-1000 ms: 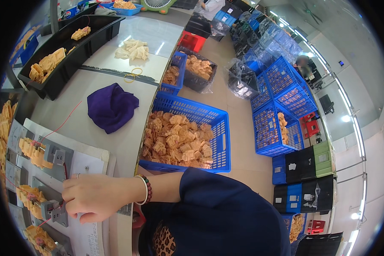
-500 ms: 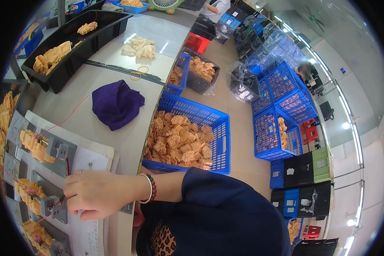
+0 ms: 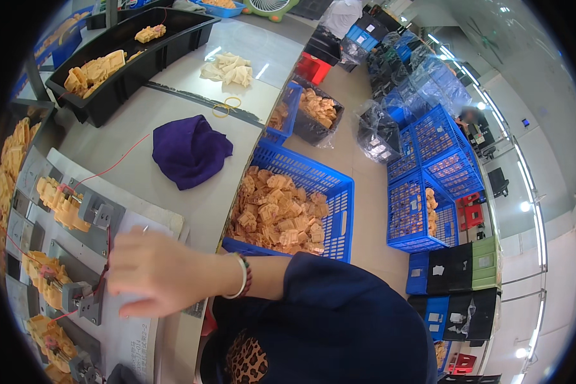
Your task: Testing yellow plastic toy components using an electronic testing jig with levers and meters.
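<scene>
My right hand [image 3: 153, 272] reaches in over the bench, back upward, with a ring on a finger and bracelets at the wrist. It is smeared by motion and its fingertips are bent down out of sight, so I cannot see what they hold, if anything. Beside the fingers stands a row of grey metal clamps [image 3: 91, 301] on a fixture. Tan moulded plastic parts [image 3: 48, 275] sit at these clamps, with thin red wires [image 3: 115, 157] running off them. A dark red and black wire [image 3: 107, 256] passes close to my fingertips. My left hand is not visible.
A purple cloth [image 3: 191, 152] and yellow rubber bands [image 3: 227, 107] lie on the bench. Behind stands a long black tray [image 3: 134, 70] with tan parts. A blue crate [image 3: 342, 217] full of tan pieces stands beside the bench. A dark shape [image 3: 123, 375] shows at the lower edge.
My view has shifted, moving the scene rightward and slightly up. The right hand has risen a little beside the clamps and is now blurred. A dark shape has appeared at the lower edge.
</scene>
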Demonstrator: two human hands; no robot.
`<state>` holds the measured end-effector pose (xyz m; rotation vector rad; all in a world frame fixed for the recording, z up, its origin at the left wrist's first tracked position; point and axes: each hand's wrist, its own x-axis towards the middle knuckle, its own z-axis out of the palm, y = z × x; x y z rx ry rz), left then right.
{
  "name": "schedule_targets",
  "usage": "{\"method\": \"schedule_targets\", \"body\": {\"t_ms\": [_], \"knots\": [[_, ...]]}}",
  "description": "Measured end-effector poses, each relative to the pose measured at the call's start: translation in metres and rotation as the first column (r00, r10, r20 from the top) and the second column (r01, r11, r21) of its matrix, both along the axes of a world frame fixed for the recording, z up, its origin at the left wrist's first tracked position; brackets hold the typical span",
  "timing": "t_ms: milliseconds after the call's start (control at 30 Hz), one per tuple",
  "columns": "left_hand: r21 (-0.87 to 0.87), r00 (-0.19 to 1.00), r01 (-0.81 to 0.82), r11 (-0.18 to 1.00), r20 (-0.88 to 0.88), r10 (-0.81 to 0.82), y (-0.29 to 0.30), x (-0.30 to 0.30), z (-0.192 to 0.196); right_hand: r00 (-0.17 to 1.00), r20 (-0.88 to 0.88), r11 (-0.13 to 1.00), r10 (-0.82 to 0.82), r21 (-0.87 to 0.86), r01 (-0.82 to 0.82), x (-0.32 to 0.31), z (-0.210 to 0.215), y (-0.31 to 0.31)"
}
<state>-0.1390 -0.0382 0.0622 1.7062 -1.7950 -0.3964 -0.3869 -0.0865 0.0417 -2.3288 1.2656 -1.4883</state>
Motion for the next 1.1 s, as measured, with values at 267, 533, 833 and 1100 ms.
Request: {"method": "schedule_targets", "body": {"t_ms": [267,533,833,1100], "knots": [[0.211,0.984,-0.118,0.97,-0.104,0.142,-0.008,0.004,0.008,0.987,0.035,0.975,-0.156,0.168,0.148,-0.058,-0.006,-0.002],[-0.481,0.973,-0.231,0.846,-0.089,0.215,0.018,0.019,0.009,0.981,0.152,0.676,-0.123,0.737,-0.029,-0.064,0.02,-0.012],[-0.253,0.957,-0.254,0.934,0.075,0.281,0.031,0.069,0.0,0.989,-0.042,0.983,-0.14,-0.124,0.134,0.012,0.006,0.004],[-0.194,0.943,-0.331,0.924,-0.033,0.331,0.033,0.078,-0.011,0.98,-0.178,0.996,0.09,0.023,-0.088,0.039,-0.012,-0.004]]}}
